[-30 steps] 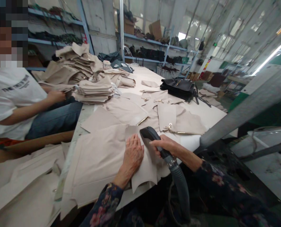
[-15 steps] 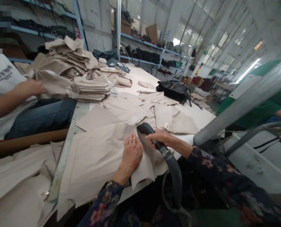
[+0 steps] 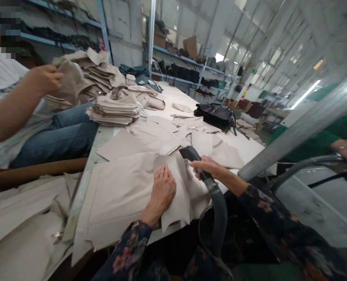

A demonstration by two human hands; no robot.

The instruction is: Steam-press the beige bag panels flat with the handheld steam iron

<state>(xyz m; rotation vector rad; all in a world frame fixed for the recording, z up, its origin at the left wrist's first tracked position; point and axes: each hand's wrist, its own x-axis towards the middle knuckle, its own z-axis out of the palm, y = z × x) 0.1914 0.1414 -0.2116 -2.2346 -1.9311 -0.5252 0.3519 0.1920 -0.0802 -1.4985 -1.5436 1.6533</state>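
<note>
My left hand [image 3: 163, 188] lies flat on a beige fabric piece [image 3: 181, 199], fingers stretched forward and close together. This piece rests over the right part of a larger beige panel [image 3: 115, 195] with stitched lines. In my right hand [image 3: 207, 167] is a black vacuum nozzle [image 3: 191, 155], its fingers wrapped round the handle. A grey ribbed hose [image 3: 219, 210] runs from the nozzle down past the table edge. The nozzle's mouth is just above the fabric, right of my left hand; I cannot tell whether it touches. A gold zipper [image 3: 173, 150] shows beyond the panel.
Stacked beige pieces [image 3: 115, 109] and a black bag [image 3: 214, 115] lie farther back on the table. A metal pole [image 3: 302, 125] slants across the right. At left, a co-worker's hand [image 3: 46, 80] holds beige fabric. More beige panels [image 3: 24, 230] lie at lower left.
My right hand has drawn the vacuum nozzle to the right, away from my left hand, which stays on the fabric. The co-worker's hand at left has risen with its fabric.
</note>
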